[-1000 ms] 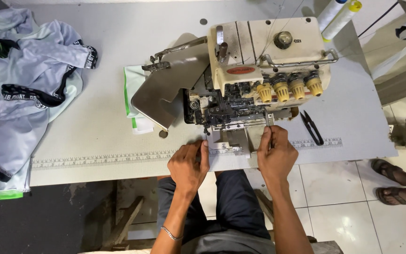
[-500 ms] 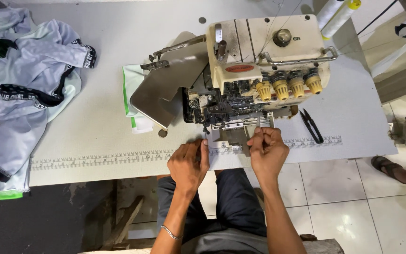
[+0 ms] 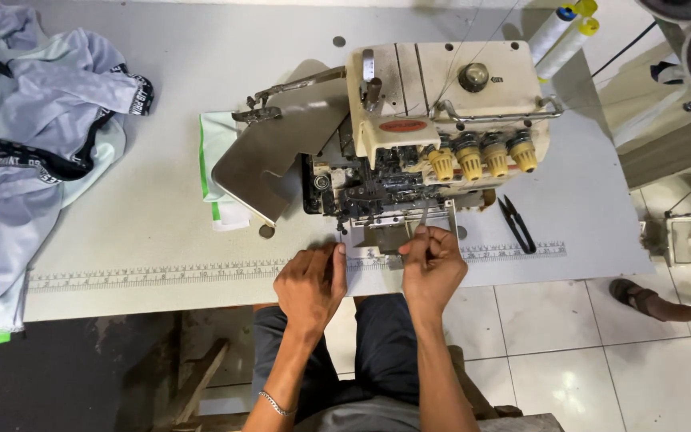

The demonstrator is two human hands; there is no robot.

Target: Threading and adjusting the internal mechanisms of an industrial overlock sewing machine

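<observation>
Item 1, left hand (image 3: 311,286): my view shows it resting knuckles-up at the front edge of the tabletop (image 3: 161,208), fingers curled and pressed down on a small pale fabric piece (image 3: 359,254) that lies over the measuring scale (image 3: 153,274) printed along that edge. Whether it pinches the cloth or merely pins it flat, I cannot tell.

Item 2, right hand (image 3: 433,264): just right of the left, fingers bunched together into a closed pinch at the front of the needle plate (image 3: 397,232). A thin metal tool seems to stand up from the pinch, too small to name with certainty.

Item 3, overlock sewing machine (image 3: 433,104): cream body, four yellow tension knobs (image 3: 481,156) across its face, grey side cover (image 3: 281,152) swung open to the left. The fabric piece lies directly in front of it, between my two hands.

Item 4, thread snips (image 3: 516,224): black, flat on the tabletop right of the machine, well apart from the right hand.

Item 5, folded white-and-green cloth (image 3: 216,172): partly under the open cover.

Item 6, pile of pale garments (image 3: 33,120) with black printed bands: far left of the tabletop.

Item 7, thread cones (image 3: 557,32): top right, behind the machine.

Item 8, another person's sandalled foot (image 3: 637,296): on the tiled floor at right.
</observation>
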